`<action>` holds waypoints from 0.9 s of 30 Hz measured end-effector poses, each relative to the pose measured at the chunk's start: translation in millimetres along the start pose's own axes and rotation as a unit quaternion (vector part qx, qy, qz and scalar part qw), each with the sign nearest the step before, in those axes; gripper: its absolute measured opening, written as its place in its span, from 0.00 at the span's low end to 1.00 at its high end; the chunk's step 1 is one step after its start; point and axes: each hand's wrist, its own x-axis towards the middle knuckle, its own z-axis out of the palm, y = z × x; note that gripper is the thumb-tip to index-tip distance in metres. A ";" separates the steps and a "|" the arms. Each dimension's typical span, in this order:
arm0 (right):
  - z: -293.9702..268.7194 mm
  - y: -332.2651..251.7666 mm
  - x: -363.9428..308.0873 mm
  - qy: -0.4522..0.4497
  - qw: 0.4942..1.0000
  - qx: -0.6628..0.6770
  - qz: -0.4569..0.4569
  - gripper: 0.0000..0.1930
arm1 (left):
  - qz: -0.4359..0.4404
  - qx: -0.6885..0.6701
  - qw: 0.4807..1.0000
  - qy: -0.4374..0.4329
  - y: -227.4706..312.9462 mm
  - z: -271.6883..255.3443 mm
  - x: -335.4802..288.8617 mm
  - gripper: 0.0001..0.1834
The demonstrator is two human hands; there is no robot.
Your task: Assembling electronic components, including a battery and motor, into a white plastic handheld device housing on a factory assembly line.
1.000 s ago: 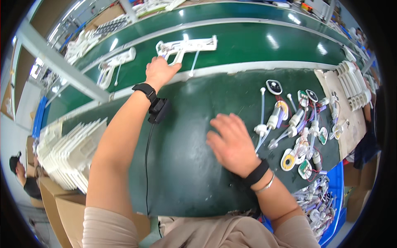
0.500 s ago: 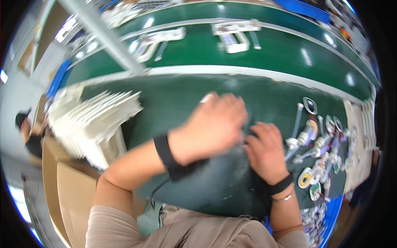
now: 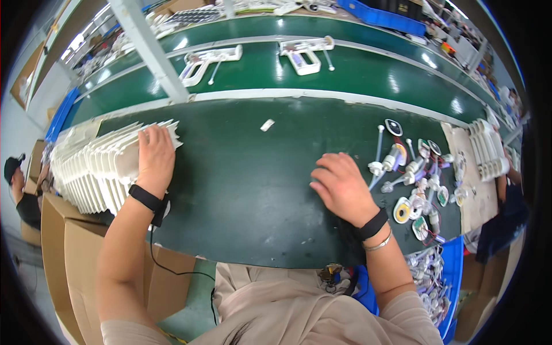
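Note:
My left hand (image 3: 156, 156) is at the right end of a row of white plastic housings (image 3: 95, 167). Its fingers curl over the upper edge of the endmost housing; the thumb is hidden. Over the green work table (image 3: 253, 172), my right hand (image 3: 344, 187) holds nothing, its fingers loosely bent and apart. A small white piece (image 3: 267, 125) lies on the table between and beyond the hands. Right of my right hand lies a cluster of small assemblies: clear-and-white cylinders (image 3: 395, 158), thin white rods (image 3: 379, 142), oval caps (image 3: 402, 210) and green circuit boards (image 3: 420, 228) with wires.
Beyond a pale rail, a green conveyor (image 3: 253, 69) carries two white handle-shaped units (image 3: 307, 56). A metal post (image 3: 148, 49) rises at left. Cardboard boxes (image 3: 80, 259) stand below left; a blue bin (image 3: 454, 276) of small parts is below right. Another person (image 3: 26, 192) is at far left.
My left hand has moved left from the table's middle to the white housings. My right hand has drawn slightly left and stays empty. The view has shifted, and the small white piece now shows.

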 end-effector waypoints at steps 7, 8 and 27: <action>-44.2 2.8 -64.9 0.012 0.997 -0.019 0.067 0.10 | 0.110 -0.298 0.947 0.051 -4.4 -75.9 49.7 0.31; -45.9 2.7 -68.7 0.023 0.997 -0.016 0.075 0.09 | 0.156 -0.399 0.901 0.062 -4.2 -97.2 55.7 0.36; -128.0 167.5 -42.5 -0.155 0.934 -0.180 0.268 0.10 | 0.368 -0.520 0.724 0.265 158.1 -262.2 192.8 0.29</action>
